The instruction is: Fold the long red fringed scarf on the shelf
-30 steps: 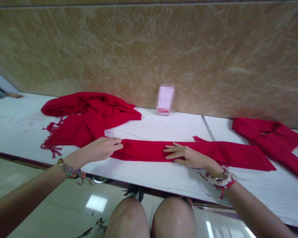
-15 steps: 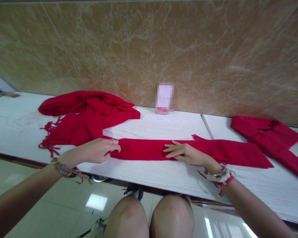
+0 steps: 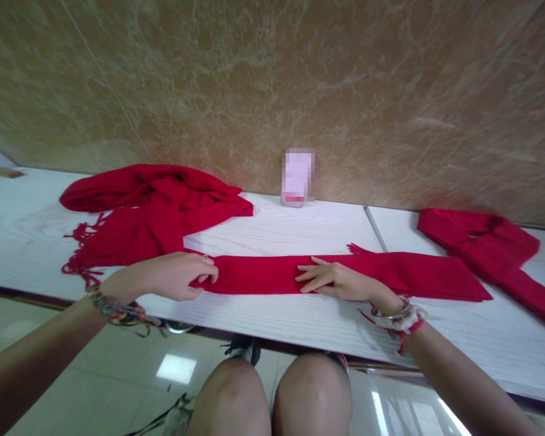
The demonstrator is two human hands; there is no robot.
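Note:
A long red scarf (image 3: 263,274) lies folded into a narrow strip across the white table (image 3: 281,321). My left hand (image 3: 177,276) is closed, pinching the strip's left end. My right hand (image 3: 333,280) lies flat on the middle of the strip, fingers stretched out and pointing left. The strip's right part runs on past my right wrist, with a bit of fringe showing at its far edge.
A heap of red scarves with fringes (image 3: 149,209) lies at the back left. Another red scarf (image 3: 485,245) lies at the right. A small pink card (image 3: 297,178) leans on the brown marble wall. My knees (image 3: 272,393) are below the table edge.
My left hand has slid a little to the left along the strip's end. The right hand stays flat on the scarf. The view has shifted slightly.

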